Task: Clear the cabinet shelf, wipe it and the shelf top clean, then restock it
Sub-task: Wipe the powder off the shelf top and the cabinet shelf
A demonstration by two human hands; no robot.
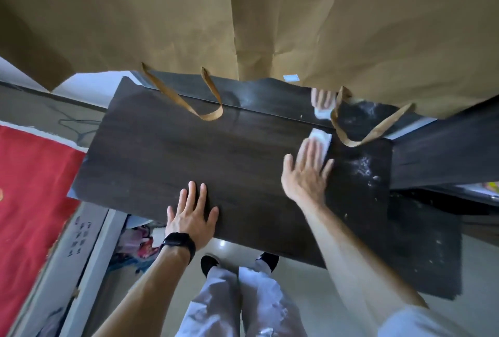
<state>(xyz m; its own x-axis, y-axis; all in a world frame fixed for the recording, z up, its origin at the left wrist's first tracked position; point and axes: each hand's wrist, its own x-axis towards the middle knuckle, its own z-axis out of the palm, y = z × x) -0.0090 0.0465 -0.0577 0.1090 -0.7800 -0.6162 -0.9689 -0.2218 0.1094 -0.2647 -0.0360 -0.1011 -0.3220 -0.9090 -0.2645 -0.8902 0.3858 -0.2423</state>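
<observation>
Beneath overhanging paper bags, left hand rests flat on shelf top; right hand, flat, presses a wipe.

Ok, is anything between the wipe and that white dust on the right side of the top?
Nothing lies on the shelf top between the wipe under the right hand and the dust. A paper bag handle dangles just right of the wipe and might snag.

Left hand and right hand both lie flat, palms down, fingers straight
</observation>
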